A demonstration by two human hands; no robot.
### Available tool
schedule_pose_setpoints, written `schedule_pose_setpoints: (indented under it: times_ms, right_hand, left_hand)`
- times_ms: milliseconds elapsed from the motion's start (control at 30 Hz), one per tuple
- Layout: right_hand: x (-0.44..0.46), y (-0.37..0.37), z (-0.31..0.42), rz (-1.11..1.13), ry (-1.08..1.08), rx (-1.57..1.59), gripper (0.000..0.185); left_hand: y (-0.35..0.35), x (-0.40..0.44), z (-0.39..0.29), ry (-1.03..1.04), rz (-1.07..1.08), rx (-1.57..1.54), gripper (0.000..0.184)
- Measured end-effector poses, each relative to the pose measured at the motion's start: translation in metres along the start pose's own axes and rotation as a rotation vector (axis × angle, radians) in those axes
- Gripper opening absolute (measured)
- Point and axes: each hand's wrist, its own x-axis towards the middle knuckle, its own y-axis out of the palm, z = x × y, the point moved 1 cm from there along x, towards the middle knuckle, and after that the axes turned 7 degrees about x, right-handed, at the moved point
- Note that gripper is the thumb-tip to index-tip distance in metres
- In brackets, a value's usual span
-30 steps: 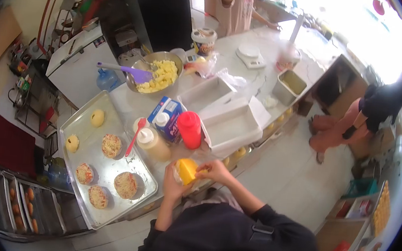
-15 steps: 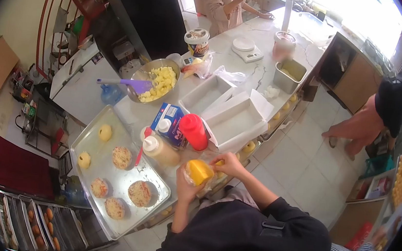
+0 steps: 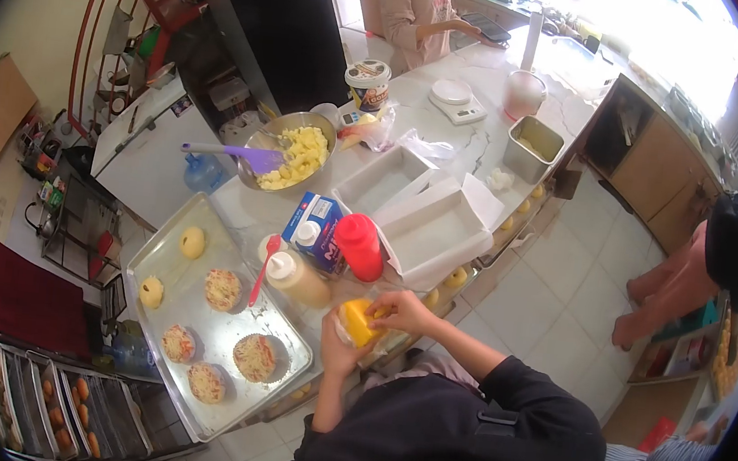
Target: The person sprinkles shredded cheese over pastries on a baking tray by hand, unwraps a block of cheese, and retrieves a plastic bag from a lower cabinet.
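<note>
My left hand (image 3: 341, 346) is wrapped around a yellow block of cheese (image 3: 357, 323), with clear plastic wrap about its lower part. The fingers of my right hand (image 3: 403, 313) are closed on the block's upper right side; their tips partly cover it. Just beyond my hands stand a cream-coloured squeeze bottle (image 3: 299, 281), a red bottle (image 3: 359, 247) and a blue milk carton (image 3: 315, 229). To the left, a metal baking tray (image 3: 173, 277) carries several topped buns (image 3: 255, 357) and plainer dough balls (image 3: 192, 243). A red spoon or brush (image 3: 262, 275) lies by the tray's edge.
A steel bowl (image 3: 257, 136) of yellow chunks holds a purple spatula (image 3: 259, 161). White open boxes (image 3: 441, 229), a scale (image 3: 456, 103), a tub (image 3: 367, 84) and a metal tin (image 3: 535, 149) stand farther off. One person (image 3: 414, 15) is across the table; another (image 3: 684, 273) is at right.
My right hand has moved left onto the cheese block, its fingers now over the top. The person across lowered a dark flat object; the person at right shifted.
</note>
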Motion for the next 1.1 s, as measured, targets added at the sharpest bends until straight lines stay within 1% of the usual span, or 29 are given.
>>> schedule_pose_setpoints:
  times_ms: [67, 167, 267, 367, 567, 667, 767, 867, 967, 1100]
  right_hand:
    - [-0.001, 0.001, 0.001, -0.008, -0.065, -0.067, 0.025]
    - [-0.001, 0.003, -0.002, -0.011, -0.192, -0.084, 0.02]
    - [-0.003, 0.007, -0.005, -0.072, -0.387, -0.214, 0.017]
    - [-0.006, 0.013, 0.0, -0.102, -0.495, -0.33, 0.015]
    - [-0.008, 0.019, 0.012, -0.122, -0.475, -0.417, 0.015]
    - [-0.008, 0.018, 0.018, -0.097, -0.354, -0.373, 0.015]
    - [-0.005, 0.016, 0.024, -0.073, -0.287, -0.37, 0.016]
    - [-0.004, 0.014, 0.031, -0.07, -0.217, -0.303, 0.016]
    - [-0.005, 0.014, 0.03, -0.134, -0.219, -0.266, 0.016]
    - [-0.006, 0.025, 0.024, -0.207, -0.121, -0.338, 0.017]
  left_hand:
    - [0.0, -0.001, 0.003, 0.015, -0.006, 0.006, 0.08]
    - [0.001, -0.001, 0.002, -0.007, -0.015, -0.024, 0.08]
    - [0.002, -0.001, 0.005, 0.013, -0.029, 0.009, 0.079]
    - [0.004, -0.001, 0.007, 0.021, -0.041, 0.022, 0.078]
    - [0.004, 0.0, 0.003, 0.014, -0.046, 0.032, 0.078]
    - [0.006, 0.0, 0.006, 0.034, -0.05, 0.063, 0.078]
    - [0.005, 0.001, 0.006, 0.051, -0.046, 0.059, 0.078]
    - [0.006, 0.0, 0.009, 0.031, -0.039, 0.047, 0.078]
    - [0.006, -0.001, 0.006, 0.031, -0.047, 0.037, 0.078]
    - [0.005, -0.003, 0.005, 0.024, -0.031, 0.071, 0.08]
